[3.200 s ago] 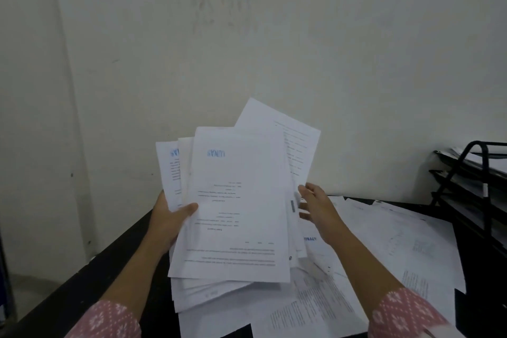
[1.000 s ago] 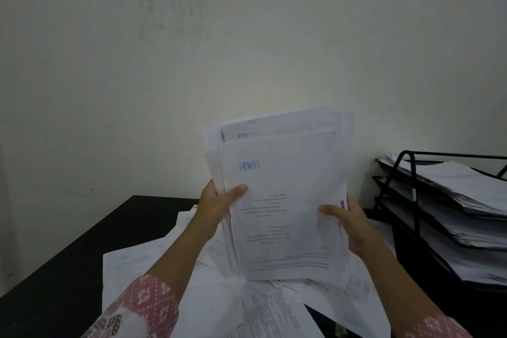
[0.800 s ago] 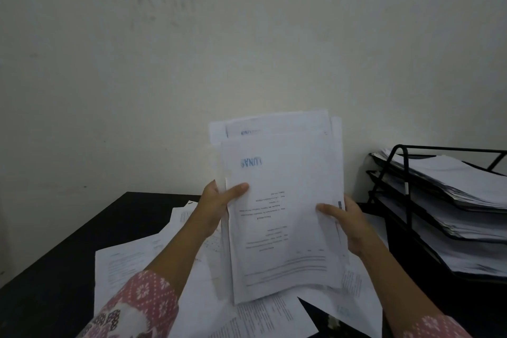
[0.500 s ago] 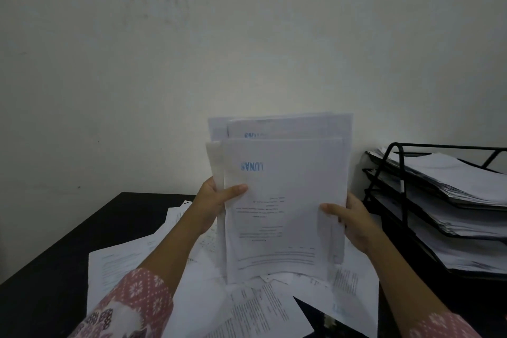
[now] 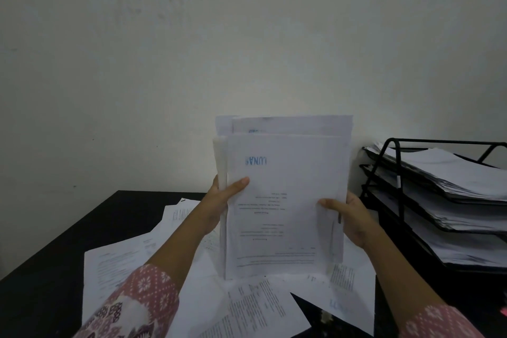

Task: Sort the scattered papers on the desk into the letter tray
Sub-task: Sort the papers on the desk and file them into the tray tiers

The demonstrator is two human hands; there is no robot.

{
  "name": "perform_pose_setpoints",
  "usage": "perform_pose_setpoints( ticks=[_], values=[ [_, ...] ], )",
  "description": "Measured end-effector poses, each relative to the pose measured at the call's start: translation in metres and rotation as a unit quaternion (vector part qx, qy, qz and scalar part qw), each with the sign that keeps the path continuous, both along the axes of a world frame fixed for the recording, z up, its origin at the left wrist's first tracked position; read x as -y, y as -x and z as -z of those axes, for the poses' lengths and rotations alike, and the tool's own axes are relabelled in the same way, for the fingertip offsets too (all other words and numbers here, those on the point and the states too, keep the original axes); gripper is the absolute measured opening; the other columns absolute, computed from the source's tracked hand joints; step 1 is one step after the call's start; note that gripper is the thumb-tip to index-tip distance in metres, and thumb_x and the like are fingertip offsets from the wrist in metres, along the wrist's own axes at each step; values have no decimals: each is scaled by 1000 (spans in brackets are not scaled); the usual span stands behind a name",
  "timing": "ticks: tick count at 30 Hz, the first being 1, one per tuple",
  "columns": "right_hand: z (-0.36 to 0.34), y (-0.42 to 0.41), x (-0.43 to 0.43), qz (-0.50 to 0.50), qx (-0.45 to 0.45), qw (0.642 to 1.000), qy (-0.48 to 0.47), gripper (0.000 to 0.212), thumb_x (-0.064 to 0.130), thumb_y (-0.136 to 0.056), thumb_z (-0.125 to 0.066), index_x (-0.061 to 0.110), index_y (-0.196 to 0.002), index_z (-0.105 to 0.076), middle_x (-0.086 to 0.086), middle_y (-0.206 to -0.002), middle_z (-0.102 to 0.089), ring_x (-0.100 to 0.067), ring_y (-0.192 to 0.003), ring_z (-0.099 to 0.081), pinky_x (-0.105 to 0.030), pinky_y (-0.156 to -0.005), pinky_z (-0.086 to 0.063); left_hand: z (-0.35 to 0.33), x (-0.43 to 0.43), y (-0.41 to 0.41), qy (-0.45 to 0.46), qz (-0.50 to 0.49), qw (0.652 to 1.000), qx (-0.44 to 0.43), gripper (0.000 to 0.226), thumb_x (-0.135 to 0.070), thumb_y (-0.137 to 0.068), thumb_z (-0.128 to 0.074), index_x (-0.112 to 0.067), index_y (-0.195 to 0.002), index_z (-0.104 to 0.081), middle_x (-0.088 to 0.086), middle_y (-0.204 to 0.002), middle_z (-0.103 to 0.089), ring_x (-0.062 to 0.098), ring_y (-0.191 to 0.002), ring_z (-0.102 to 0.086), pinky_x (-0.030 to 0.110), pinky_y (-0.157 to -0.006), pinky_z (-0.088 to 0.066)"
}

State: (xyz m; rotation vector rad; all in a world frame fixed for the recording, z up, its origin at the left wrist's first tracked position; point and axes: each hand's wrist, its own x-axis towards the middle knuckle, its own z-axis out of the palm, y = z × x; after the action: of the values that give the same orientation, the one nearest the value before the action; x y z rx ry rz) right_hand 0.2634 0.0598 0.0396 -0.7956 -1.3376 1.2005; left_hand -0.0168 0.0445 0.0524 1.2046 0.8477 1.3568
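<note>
Head view: paper stack [image 5: 285, 214] hides loose sheets [image 5: 123, 263], letter tray [image 5: 444, 141] beside it

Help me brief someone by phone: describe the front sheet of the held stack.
Find the black desk by the wall, strewn with loose papers. Above them the left hand and right hand hold a stack upright. The front sheet faces the camera, the only one whose blue logo shows whole, upside down.
</note>
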Motion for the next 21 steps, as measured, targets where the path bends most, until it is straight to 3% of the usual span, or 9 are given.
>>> perform_pose_setpoints(
  ticks=[1, 3, 4, 6, 8, 12, 16, 19, 21],
  values=[
    [0, -1, 1, 9, 29, 1000, -4, 91, 46, -24, -94, 12, -103, -66, -2, -91, -74, -19, -82, -69, -36, -75, -57, 1, 0, 0, 9, 13, 1000, -7, 111, -53, -34, -91, -21, -131, -48, 8, -120, -65, 25, -107, -64, 39, -86, -55],
    [-3, -1, 4, 21, 69, 997, -9, 67, 31, -54, -89, 9, -112, -63, -6, -97, -72, -22, -86, -67, -42, -80, -54, 3, 1, -3, 18, 40, 999, -19, 99, -50, -40, -90, -19, -126, -53, 6, -115, -68, 22, -105, -66, 34, -84, -56],
    [-6, -1, 4, 24, 72, 997, -11, 50, 16, -69, -81, 5, -114, -61, -8, -99, -71, -21, -85, -66, -35, -74, -57, 4, 3, -6, 17, 45, 999, -21, 88, -47, -48, -88, -18, -125, -55, 5, -113, -69, 21, -103, -66, 33, -85, -55],
    [-10, -1, 5, 35, 79, 996, -20, 33, 0, -83, -65, 2, -115, -57, -9, -97, -67, -19, -79, -63, -18, -52, -52, 5, 4, -14, 14, 31, 999, -13, 76, -41, -58, -81, -14, -125, -56, 5, -111, -70, 21, -104, -65, 36, -92, -52],
    [-15, -1, 6, 40, 80, 996, -29, 32, -3, -85, -61, 2, -116, -56, -7, -94, -67, -18, -76, -64, -16, -48, -48, 5, 2, -19, 4, -3, 1000, 8, 78, -38, -61, -82, -12, -128, -54, 8, -113, -68, 24, -105, -64, 40, -94, -50],
    [-24, -5, 2, 45, 45, 997, -37, 37, -3, -81, -64, 6, -117, -58, -2, -94, -71, -20, -85, -67, -30, -71, -56, 0, -1, -19, -30, -45, 999, 8, 89, -48, -59, -84, -22, -133, -41, 5, -118, -62, 24, -104, -63, 40, -85, -54],
    [-28, -2, 5, 33, 39, 998, -28, 51, 24, -63, -83, 13, -109, -62, -4, -96, -72, -18, -82, -69, -26, -66, -56, -3, 0, -20, -21, -54, 998, 4, 61, -31, -76, -68, -25, -129, -38, 0, -113, -60, 17, -100, -61, 31, -79, -53],
    [-22, 2, 5, 61, 86, 994, -20, 34, 3, -82, -67, 12, -114, -58, -6, -103, -67, -19, -87, -65, -30, -74, -56, 4, 1, -20, -1, -37, 999, -12, 52, -23, -77, -70, -19, -125, -49, 4, -114, -65, 19, -100, -64, 31, -80, -55],
    [-19, 7, 4, 79, 99, 992, -18, 31, 1, -85, -64, 13, -112, -58, -9, -106, -66, -23, -90, -64, -35, -76, -54, 9, 1, -22, -3, -42, 999, -35, 37, -15, -81, -68, -17, -117, -56, 7, -113, -66, 18, -96, -65, 29, -81, -55]
  ],
)
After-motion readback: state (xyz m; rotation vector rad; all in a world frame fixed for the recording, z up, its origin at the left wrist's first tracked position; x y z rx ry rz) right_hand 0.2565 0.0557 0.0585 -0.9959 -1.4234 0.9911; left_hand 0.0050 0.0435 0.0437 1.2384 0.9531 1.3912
